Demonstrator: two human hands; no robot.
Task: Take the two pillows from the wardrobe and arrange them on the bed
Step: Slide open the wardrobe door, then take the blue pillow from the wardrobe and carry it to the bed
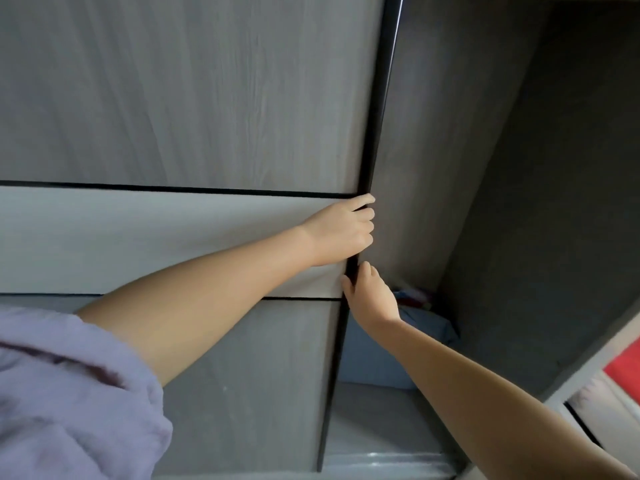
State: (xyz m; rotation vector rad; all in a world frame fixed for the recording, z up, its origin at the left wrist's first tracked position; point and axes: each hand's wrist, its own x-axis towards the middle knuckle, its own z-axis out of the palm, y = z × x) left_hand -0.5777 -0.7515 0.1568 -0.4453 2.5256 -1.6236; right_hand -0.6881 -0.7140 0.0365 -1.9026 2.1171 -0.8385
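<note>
Grey wood-grain wardrobe (519, 202): both hands, left hand (341, 233) and right hand (372, 296), curl around the black-edged sliding door (360, 188), while soft blue pillows (374, 355), likely light, sit inside, best gripped by their sides.

Premises identified as a home bedroom. A fitted wardrobe (502, 188) with a sliding door (180, 98) in grey wood grain, trimmed in black and crossed by a pale band, is seen partly opened. Folded blue fabric (426, 327) is stored on its inner shelf (374, 410). A soft lilac sleeve (69, 393), of household wear, is noted at lower left.
</note>
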